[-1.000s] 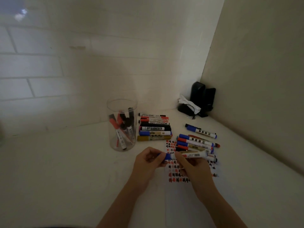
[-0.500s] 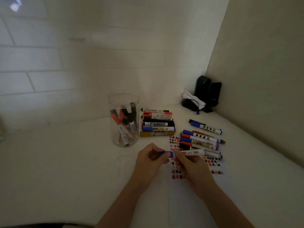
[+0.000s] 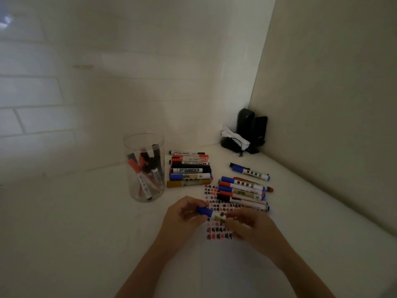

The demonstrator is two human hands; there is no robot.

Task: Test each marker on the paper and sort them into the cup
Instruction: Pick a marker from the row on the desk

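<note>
Both hands meet over the paper [image 3: 217, 254], which lies flat on the white table [image 3: 75, 233] and carries rows of small red and black test marks. The left hand [image 3: 182, 220] curls its fingers around the blue cap [image 3: 204, 210] of a marker [image 3: 214, 216], while the right hand [image 3: 251, 229] pinches the pale barrel of the same marker; the marker lies roughly level between them, just above the marked part of the sheet. Motion blur hides whether the cap is seated or pulled off. To the left, near the wall, a clear plastic cup [image 3: 144, 168] stands upright with several red and black markers leaning inside it. Just right of the cup a tidy stack of markers [image 3: 190, 171] lies side by side, red, black, blue and gold. Further right a second bunch of markers [image 3: 242, 191], mostly blue and red capped, rests partly on the top edge of the paper, and one blue marker [image 3: 250, 171] lies apart behind them. In the far corner stand two black speakers [image 3: 252, 125] with a crumpled white tissue [image 3: 233, 134] beside them.
</note>
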